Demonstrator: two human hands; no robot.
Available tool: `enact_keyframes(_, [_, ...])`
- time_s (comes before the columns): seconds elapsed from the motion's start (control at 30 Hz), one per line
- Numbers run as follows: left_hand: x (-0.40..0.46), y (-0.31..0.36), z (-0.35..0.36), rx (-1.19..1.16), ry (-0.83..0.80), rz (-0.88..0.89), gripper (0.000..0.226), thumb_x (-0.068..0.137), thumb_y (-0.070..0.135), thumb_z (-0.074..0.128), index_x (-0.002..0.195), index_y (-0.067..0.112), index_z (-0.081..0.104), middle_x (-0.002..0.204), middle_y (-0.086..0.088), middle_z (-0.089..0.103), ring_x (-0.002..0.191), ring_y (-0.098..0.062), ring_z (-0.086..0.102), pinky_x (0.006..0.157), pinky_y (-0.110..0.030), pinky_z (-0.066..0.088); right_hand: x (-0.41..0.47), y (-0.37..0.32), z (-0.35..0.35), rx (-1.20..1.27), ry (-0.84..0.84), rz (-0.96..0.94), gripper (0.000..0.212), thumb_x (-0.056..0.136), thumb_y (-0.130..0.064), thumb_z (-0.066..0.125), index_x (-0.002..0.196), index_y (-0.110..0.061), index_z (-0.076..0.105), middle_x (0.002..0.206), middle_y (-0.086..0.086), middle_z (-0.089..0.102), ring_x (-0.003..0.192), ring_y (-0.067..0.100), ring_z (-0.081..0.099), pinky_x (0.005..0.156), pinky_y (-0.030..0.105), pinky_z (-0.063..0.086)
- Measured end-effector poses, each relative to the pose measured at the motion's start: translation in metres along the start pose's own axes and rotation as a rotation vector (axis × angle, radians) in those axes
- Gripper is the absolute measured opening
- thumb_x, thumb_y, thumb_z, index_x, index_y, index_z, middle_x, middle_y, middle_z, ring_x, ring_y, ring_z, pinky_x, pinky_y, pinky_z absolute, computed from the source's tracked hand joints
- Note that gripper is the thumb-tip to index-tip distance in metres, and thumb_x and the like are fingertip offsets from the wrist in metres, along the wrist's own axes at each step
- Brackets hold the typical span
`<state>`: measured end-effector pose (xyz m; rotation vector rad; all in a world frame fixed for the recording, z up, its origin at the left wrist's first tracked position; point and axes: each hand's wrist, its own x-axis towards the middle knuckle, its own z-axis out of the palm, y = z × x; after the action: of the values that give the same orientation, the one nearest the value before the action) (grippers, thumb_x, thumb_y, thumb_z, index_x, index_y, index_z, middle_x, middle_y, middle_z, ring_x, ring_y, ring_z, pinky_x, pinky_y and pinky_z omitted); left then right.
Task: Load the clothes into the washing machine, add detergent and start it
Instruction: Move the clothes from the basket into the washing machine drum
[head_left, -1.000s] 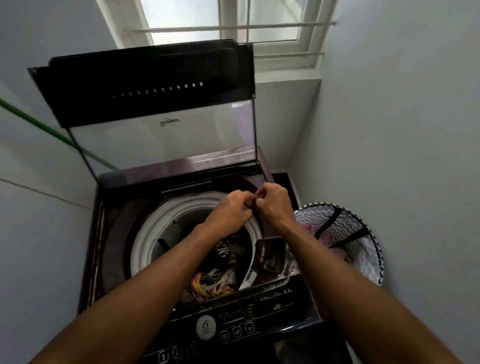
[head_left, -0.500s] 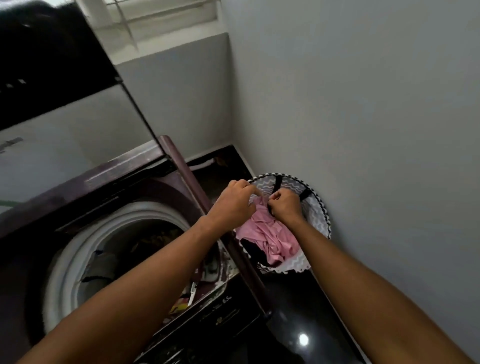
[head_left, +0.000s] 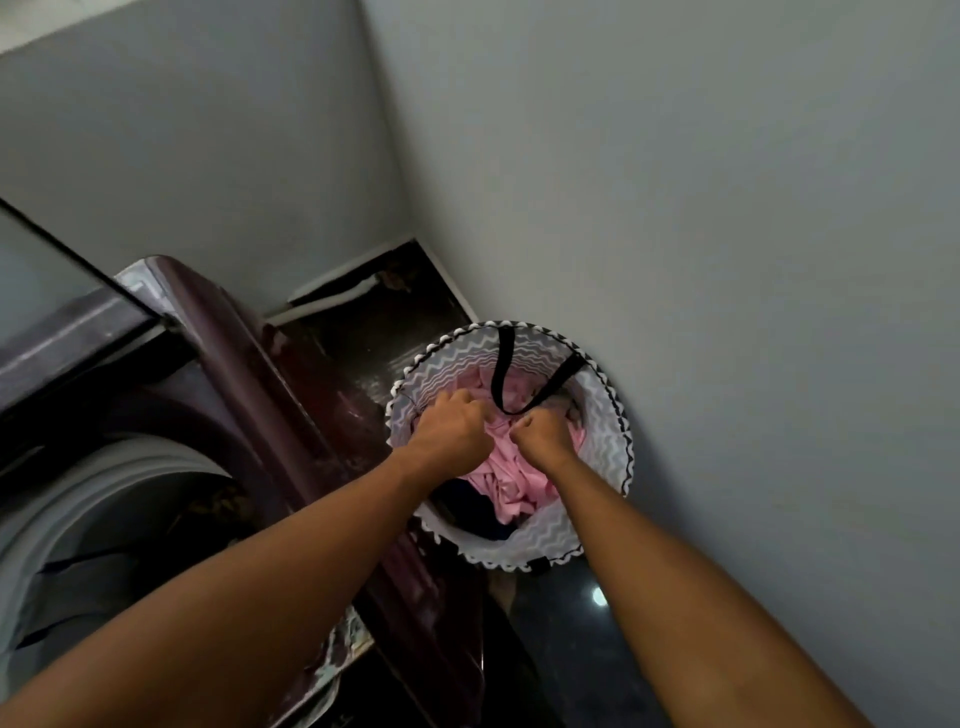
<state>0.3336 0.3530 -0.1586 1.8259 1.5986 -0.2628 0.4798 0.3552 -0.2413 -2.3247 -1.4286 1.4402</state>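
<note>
A round laundry basket (head_left: 605, 467) with a white zigzag lining and black handles stands on the floor against the right wall. Inside it lies a pink garment (head_left: 506, 480) over something dark. Both my hands are down in the basket: my left hand (head_left: 451, 431) and my right hand (head_left: 540, 434) each grip the pink cloth with curled fingers. To the left stands the dark maroon top-load washing machine (head_left: 249, 374), its white drum rim (head_left: 104, 478) showing clothes inside.
The machine's raised glass lid (head_left: 47, 260) is at the far left. Grey walls close in behind and on the right. A dark glossy floor (head_left: 571, 649) runs between the machine and the wall.
My view has swung right from the drum to the basket. Both hands moved from above the drum down into the basket and took hold of the pink garment.
</note>
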Motion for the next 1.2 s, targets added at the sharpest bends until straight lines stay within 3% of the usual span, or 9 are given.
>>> enact_keyframes(0.1, [0.023,-0.002,0.019,0.046,-0.044,-0.054,0.048,0.089,0.026,0.058,0.136,0.016,0.053,0.139,-0.013,0.045,0.128,-0.035,0.037,0.105,-0.043,0.035,0.025,0.020,0.022,-0.027,-0.073,0.056,0.010,0.083,-0.012,0.057,0.085,-0.006,0.065,0.092,0.018,0.067,0.090,0.031,0.063,0.068,0.031,0.044])
enact_keyframes(0.17, [0.038,-0.002,0.029,0.037,-0.070,-0.090,0.050,0.089,0.028,0.057,0.137,0.014,0.050,0.140,-0.015,0.044,0.129,-0.036,0.037,0.105,-0.044,0.034,0.036,0.030,0.036,-0.046,-0.094,0.088,0.029,0.086,-0.017,0.059,0.114,-0.010,0.063,0.122,0.018,0.063,0.112,0.034,0.059,0.086,0.034,0.048])
enact_keyframes(0.23, [0.053,-0.004,0.037,0.016,-0.078,-0.110,0.053,0.090,0.028,0.057,0.139,0.014,0.047,0.142,-0.015,0.041,0.130,-0.036,0.035,0.107,-0.045,0.033,0.042,0.040,0.048,-0.122,-0.108,0.134,0.057,0.089,-0.025,0.060,0.141,-0.015,0.041,0.143,0.017,0.043,0.127,0.037,0.047,0.097,0.039,0.043])
enact_keyframes(0.4, [0.084,-0.016,0.059,0.004,-0.135,-0.152,0.059,0.093,0.031,0.059,0.145,0.014,0.038,0.149,-0.017,0.034,0.138,-0.038,0.030,0.110,-0.046,0.030,0.060,0.073,0.067,-0.341,-0.066,0.039,0.092,0.082,-0.036,0.071,0.152,-0.034,0.010,0.147,0.017,0.032,0.129,0.043,0.041,0.102,0.050,0.039])
enact_keyframes(0.53, [0.096,-0.029,0.075,0.014,-0.166,-0.170,0.057,0.094,0.031,0.057,0.144,0.010,0.039,0.146,-0.022,0.035,0.136,-0.040,0.031,0.110,-0.043,0.031,0.080,0.090,0.084,-0.291,-0.200,0.007,0.103,0.079,-0.037,0.074,0.151,-0.043,0.001,0.143,0.017,0.039,0.122,0.038,0.049,0.097,0.044,0.047])
enact_keyframes(0.67, [0.098,-0.035,0.082,0.017,-0.206,-0.163,0.059,0.093,0.033,0.058,0.143,0.008,0.040,0.144,-0.024,0.036,0.133,-0.045,0.033,0.110,-0.046,0.031,0.088,0.099,0.097,-0.233,-0.177,-0.066,0.039,0.089,-0.024,0.051,0.127,-0.023,0.044,0.128,0.015,0.058,0.107,0.029,0.059,0.090,0.035,0.049])
enact_keyframes(0.73, [0.096,-0.030,0.079,0.016,-0.204,-0.135,0.057,0.093,0.031,0.056,0.143,0.009,0.040,0.143,-0.022,0.037,0.133,-0.045,0.033,0.110,-0.049,0.031,0.080,0.090,0.093,-0.203,-0.134,-0.085,0.027,0.093,-0.023,0.052,0.118,-0.015,0.054,0.118,0.016,0.064,0.103,0.031,0.062,0.084,0.034,0.049])
enact_keyframes(1.0, [0.066,-0.011,0.058,-0.008,-0.190,-0.117,0.068,0.093,0.039,0.056,0.150,0.018,0.027,0.152,-0.018,0.026,0.140,-0.041,0.026,0.112,-0.054,0.030,0.032,0.026,0.027,-0.009,0.115,-0.157,0.023,0.084,-0.033,0.064,0.090,-0.012,0.069,0.093,0.012,0.068,0.084,0.031,0.062,0.065,0.026,0.036])
enact_keyframes(1.2, [0.017,0.006,0.014,-0.056,0.063,-0.009,0.070,0.078,0.035,0.072,0.139,0.022,0.040,0.143,-0.010,0.033,0.131,-0.035,0.033,0.102,-0.055,0.040,-0.018,-0.024,-0.009,0.075,0.208,-0.319,0.041,0.073,-0.041,0.052,0.077,-0.003,0.068,0.086,0.018,0.063,0.077,0.036,0.061,0.063,0.033,0.040])
